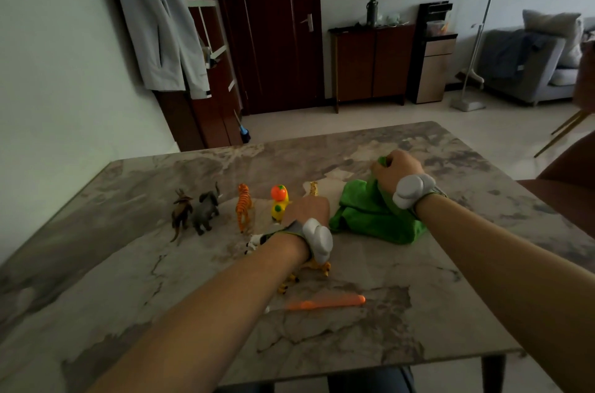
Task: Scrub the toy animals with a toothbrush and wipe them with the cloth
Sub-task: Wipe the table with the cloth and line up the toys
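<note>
Head view: the right hand [397, 168] clenches the far fold of the green cloth [363, 215], which lies heaped on the marble table [128, 280]. The left hand [307, 209] is at the giraffe toy [313, 188], just beside the cloth. Its fingers are hidden behind its back, so I cannot tell whether they grasp anything. The orange toothbrush [325, 302] lies near the front edge, apart from both hands. The elephant [207, 209], tiger [243, 209] and orange-and-yellow toy [279, 202] stand in a row to the left. Wiping looks like the step in hand. It would go best by holding the giraffe by its body, not its thin neck, and wrapping a loose fold round it.
</note>
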Demonstrator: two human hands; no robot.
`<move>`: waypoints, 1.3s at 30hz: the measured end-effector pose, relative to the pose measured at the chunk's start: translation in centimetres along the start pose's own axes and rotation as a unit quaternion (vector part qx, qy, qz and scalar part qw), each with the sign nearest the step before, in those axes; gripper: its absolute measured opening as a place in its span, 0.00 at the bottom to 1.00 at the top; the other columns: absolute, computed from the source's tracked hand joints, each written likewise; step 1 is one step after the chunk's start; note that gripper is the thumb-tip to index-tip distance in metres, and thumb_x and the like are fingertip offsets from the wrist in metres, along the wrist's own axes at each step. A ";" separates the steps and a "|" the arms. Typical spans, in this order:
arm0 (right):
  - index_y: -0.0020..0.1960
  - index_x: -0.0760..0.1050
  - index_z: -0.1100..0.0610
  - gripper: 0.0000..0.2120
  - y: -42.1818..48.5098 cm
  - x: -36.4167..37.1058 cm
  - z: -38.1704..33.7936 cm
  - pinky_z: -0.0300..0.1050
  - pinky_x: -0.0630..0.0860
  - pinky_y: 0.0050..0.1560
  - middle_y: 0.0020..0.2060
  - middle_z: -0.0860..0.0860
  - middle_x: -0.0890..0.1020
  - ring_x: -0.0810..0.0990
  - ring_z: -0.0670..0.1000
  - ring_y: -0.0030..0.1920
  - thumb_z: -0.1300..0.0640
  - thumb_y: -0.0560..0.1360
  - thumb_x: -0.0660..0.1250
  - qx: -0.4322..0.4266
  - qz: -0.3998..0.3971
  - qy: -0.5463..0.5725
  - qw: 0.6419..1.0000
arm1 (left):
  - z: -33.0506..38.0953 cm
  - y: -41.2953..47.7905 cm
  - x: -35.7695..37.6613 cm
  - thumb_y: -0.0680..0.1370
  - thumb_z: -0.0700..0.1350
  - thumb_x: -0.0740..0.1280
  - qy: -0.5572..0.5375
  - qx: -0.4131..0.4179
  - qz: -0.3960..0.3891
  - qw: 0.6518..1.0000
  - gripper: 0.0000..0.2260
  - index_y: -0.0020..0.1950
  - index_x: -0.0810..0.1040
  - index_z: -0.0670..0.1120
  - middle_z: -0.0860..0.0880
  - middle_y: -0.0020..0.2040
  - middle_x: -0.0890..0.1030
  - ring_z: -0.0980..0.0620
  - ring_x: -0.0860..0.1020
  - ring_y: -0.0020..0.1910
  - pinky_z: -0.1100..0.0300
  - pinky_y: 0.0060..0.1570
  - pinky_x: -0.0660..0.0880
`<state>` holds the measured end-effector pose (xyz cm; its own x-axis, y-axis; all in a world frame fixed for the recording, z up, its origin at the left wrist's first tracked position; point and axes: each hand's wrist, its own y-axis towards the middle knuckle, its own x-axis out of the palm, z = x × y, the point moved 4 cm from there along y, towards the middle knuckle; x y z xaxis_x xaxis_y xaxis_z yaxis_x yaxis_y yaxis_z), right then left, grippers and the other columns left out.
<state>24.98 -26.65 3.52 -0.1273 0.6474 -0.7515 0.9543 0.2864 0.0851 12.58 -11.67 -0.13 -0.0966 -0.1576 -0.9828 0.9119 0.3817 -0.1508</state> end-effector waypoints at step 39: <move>0.61 0.72 0.70 0.21 -1.8 -2.0 1.3 0.52 0.71 0.54 0.58 0.69 0.77 0.76 0.67 0.60 0.53 0.86 0.50 0.035 0.018 0.139 0.989 | 0.7 2.5 -3.5 0.82 0.37 0.63 -0.822 -0.061 0.109 0.556 0.08 0.57 0.77 0.34 0.39 0.46 0.82 0.45 0.83 0.43 0.51 0.49 0.81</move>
<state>23.89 -29.32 4.03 -0.1529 0.8286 -0.5385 0.9747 0.2165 0.0564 15.45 -10.82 3.01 0.5981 -0.6764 0.4298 0.7865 0.5985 -0.1524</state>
